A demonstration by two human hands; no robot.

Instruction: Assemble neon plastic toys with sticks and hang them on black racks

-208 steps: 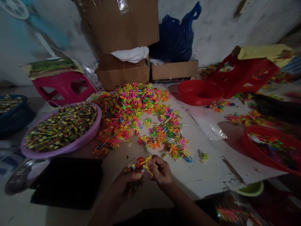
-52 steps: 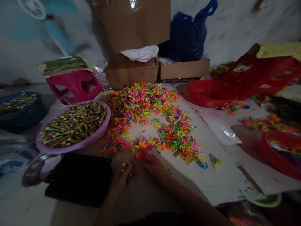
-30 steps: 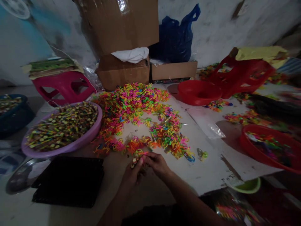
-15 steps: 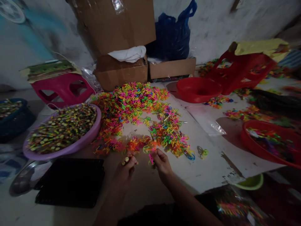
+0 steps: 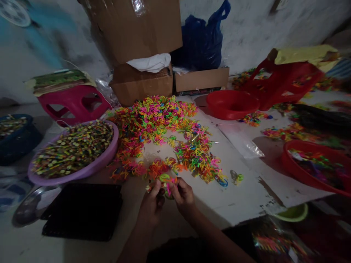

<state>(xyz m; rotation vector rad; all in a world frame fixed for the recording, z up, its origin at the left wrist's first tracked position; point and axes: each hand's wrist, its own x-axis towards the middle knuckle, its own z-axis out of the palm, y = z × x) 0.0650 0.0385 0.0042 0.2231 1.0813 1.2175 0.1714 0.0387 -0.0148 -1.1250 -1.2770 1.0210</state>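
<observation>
Our left hand clasps small sticks, likely for ready reach; our right hand pinches plastic pieces nearer than the pile.

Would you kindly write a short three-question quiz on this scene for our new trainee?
1. Fill in: The stool just behind the purple basin is ___.
2. True or false: As pictured, the blue bag is to the right of that basin.
3. What do the left hand and right hand hold between them? A: a cup; B: plastic pieces; C: scissors.

Key: 1. pink; 2. true; 3. B.
</observation>
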